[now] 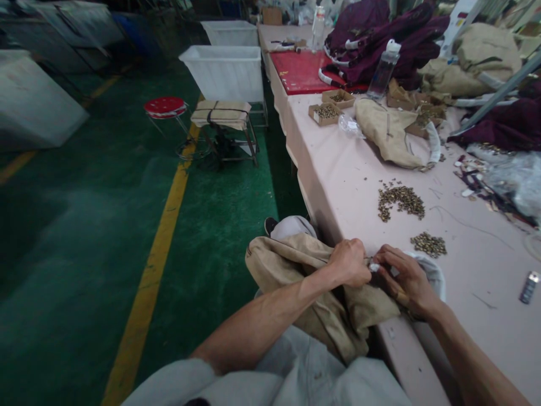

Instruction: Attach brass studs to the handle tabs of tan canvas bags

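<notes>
A khaki cloth bag (291,265) drapes over my lap and the table's edge. A curved white-wrapped strap (437,276) shows behind my right hand. My left hand (350,262) is closed in a fist above the bag; whatever it grips is hidden inside the fingers. Facing it, my right hand (403,279) pinches part of the bag, with a small white bit (374,267) at its fingertips. Just beyond the hands lie two piles of small brass-coloured metal fasteners, a nearer pile (428,245) and a larger pile (401,203).
Farther along the pink-covered table (338,169) are cardboard boxes of fasteners (325,114), another khaki bag (384,129), a water bottle (384,69) and purple bags (380,39). A small dark object (529,287) lies at right. Stools (165,107) and white bins (224,73) stand left.
</notes>
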`<state>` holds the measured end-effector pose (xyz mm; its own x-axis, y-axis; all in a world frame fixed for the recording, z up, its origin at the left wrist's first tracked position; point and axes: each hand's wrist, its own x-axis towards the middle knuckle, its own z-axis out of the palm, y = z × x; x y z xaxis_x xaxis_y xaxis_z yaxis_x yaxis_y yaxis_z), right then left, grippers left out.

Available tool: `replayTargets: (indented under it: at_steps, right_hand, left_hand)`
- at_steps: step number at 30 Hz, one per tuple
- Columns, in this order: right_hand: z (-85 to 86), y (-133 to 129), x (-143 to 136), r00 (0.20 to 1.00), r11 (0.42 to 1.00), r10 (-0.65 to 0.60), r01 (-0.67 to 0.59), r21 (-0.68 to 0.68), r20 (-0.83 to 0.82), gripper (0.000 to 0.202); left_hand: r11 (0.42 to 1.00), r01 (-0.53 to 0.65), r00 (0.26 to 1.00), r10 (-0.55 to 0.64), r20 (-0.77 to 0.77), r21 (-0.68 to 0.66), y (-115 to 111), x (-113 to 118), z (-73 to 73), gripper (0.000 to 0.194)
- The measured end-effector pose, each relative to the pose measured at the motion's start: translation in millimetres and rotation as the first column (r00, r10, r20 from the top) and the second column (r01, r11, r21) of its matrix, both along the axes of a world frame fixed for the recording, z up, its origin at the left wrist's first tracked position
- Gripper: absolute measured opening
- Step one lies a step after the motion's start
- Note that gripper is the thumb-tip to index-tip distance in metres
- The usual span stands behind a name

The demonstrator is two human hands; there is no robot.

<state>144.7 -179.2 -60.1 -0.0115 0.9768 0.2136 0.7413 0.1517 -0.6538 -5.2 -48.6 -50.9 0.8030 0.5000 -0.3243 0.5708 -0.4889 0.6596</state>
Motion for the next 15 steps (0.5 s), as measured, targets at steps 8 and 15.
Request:
replayTargets:
  at_steps: [8,15]
  right_hand:
    - [-6.6,7.5,16.2,0.961,0.934,-0.168,0.084,-0.348,-0.22,0.02]
    - [1.6,22.6,26.0,0.999,0.954,0.04,-0.037,-0.296,0.002,0.017]
  left_hand:
    - [0.993,0.029,0.998,-0.034,0.044,0.11,-7.9,-3.4,-0.3,0.02]
    - [0.992,0.034,0.996,-0.044,0.077,0.125,-12.2,-7.5,2.4,0.018]
